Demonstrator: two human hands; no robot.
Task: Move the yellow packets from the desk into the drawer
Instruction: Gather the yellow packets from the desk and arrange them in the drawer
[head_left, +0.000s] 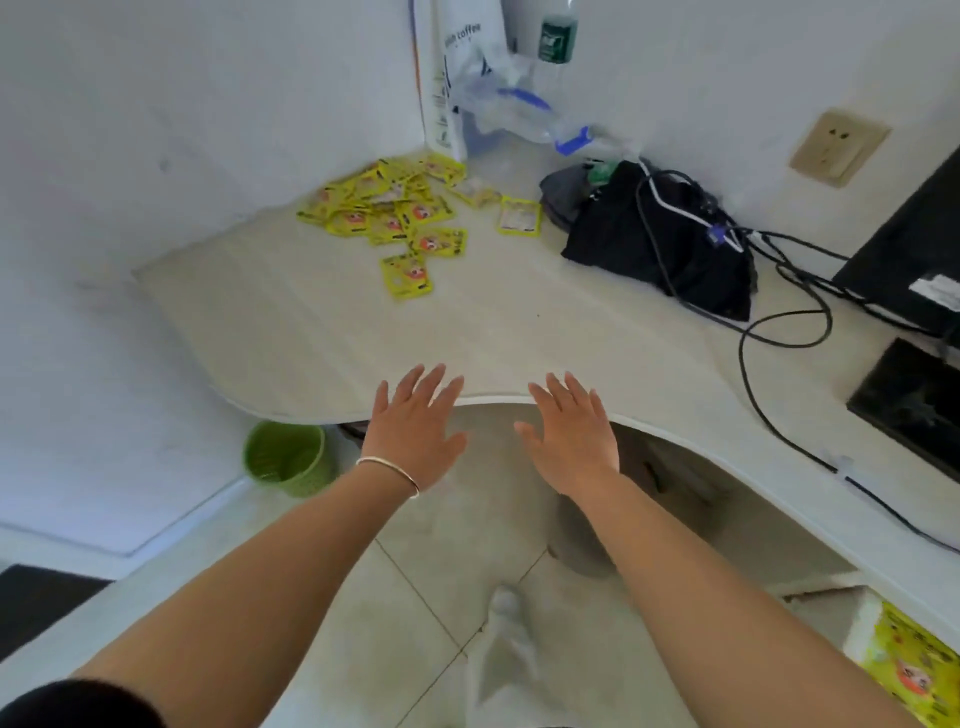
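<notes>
Several yellow packets (390, 213) lie scattered in a loose pile in the far corner of the white desk (322, 332). One packet (407, 276) sits nearest me, another (519, 216) lies off to the right of the pile. My left hand (415, 431) and my right hand (571, 436) hover side by side over the desk's near curved edge, palms down, fingers straight and spread, holding nothing. Both are well short of the packets. At the bottom right an open drawer (862, 631) shows yellow packets (906, 670) inside.
A black bag (660, 244) with cables draped over it lies right of the packets. A white coffee bag (467, 47), clear plastic and a green-labelled bottle (558, 36) stand in the corner. A green waste basket (288, 457) sits on the floor under the desk's left end. Black equipment (914, 400) occupies the right edge.
</notes>
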